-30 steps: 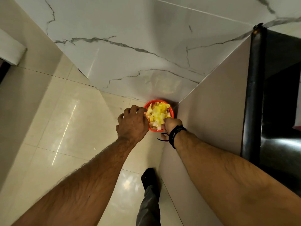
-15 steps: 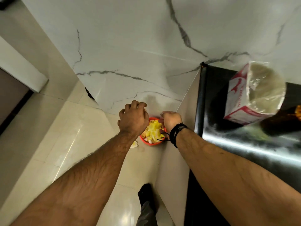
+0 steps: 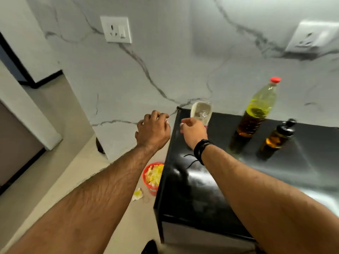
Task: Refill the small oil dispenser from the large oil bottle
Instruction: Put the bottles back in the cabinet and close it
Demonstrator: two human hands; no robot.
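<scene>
The dispenser [image 3: 277, 137] stood upright on the black table [image 3: 211, 189], a small dark bottle with a black pump top and amber oil low in its body. Just beside it, nearer the wall, stood the big bottle [image 3: 255, 116], tall clear plastic with a red cap, its oil pale yellow above and darker toward the base. The two were close but apart, and neither had been opened.

Our hands were well to their left. Our right hand [image 3: 193, 132], a black band on its wrist, hovered above the table's far left corner with its fingers loosely curled and clamped on nothing we could see; a clear wrapped packet [image 3: 200, 111] stood just beyond it, and we could not tell whether they touched. Our left hand [image 3: 153, 130] hung off the table's edge in front of the wall, fingers curled together and apparently empty.

We judged the refill not yet begun. The next move would call for reaching right, steadying the big bottle and twisting off its cap, then unscrewing the pump.

The tabletop was glossy and threw back the light, so spilt oil would run on it. The wall [image 3: 165, 70] was grey-veined white marble. On the tiled floor [image 3: 73, 171] below sat a red tub [image 3: 153, 177] of yellow scraps.
</scene>
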